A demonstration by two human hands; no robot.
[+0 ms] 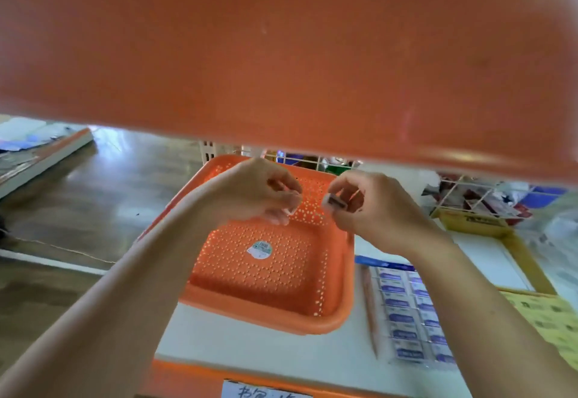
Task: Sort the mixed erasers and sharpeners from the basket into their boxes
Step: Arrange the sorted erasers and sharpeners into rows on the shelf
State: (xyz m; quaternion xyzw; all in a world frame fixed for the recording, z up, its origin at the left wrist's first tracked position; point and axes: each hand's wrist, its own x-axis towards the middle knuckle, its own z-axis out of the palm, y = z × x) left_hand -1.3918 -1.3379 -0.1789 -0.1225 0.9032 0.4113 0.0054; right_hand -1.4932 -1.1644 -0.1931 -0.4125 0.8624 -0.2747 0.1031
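An orange perforated basket (269, 285) sits on the white shelf, showing only a round sticker (260, 249) on its floor. Both my hands hover above its far half. My right hand (369, 209) pinches a small dark sharpener (335, 202) between thumb and fingers. My left hand (253, 192) is curled with its fingertips close together near the sharpener; I cannot tell whether it holds anything. To the right lies an open box (406, 313) packed with rows of blue-and-white wrapped erasers.
A blurred orange shelf edge (281, 53) fills the upper half of the view. A yellow-rimmed box (528, 260) stands at the right, wire racks (469, 194) with goods behind it. Wooden floor (93, 194) lies to the left. A labelled orange edge (266, 390) runs below.
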